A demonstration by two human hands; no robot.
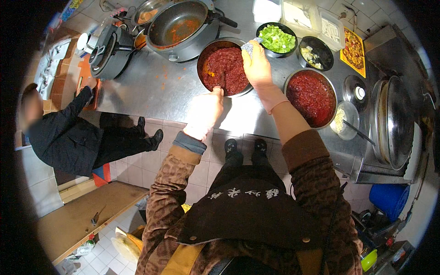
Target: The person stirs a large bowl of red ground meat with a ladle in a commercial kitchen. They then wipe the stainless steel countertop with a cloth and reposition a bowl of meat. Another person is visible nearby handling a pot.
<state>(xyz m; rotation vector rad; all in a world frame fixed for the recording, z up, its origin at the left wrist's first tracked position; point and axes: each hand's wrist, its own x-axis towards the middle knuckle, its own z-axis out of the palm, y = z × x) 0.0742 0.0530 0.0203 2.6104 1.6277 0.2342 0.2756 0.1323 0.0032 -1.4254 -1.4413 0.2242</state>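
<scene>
A steel pot of dark red, coarse sauce stands on the counter before me. My left hand, in a thin pale glove, is closed at the near rim around what looks like a dark utensil dipped in the sauce. The lower end of that utensil is hidden. At the pot's right rim, my gloved right hand grips a grey cloth. An orange patch shows on the sauce's left side. Just beyond my right hand sits a black bowl of chopped green vegetable.
A second pot of red sauce and a clear bowl with a dark-handled utensil stand right. Behind are a large grey pan, a bowl of pale chopped pieces and plastic tubs. Another person works at left.
</scene>
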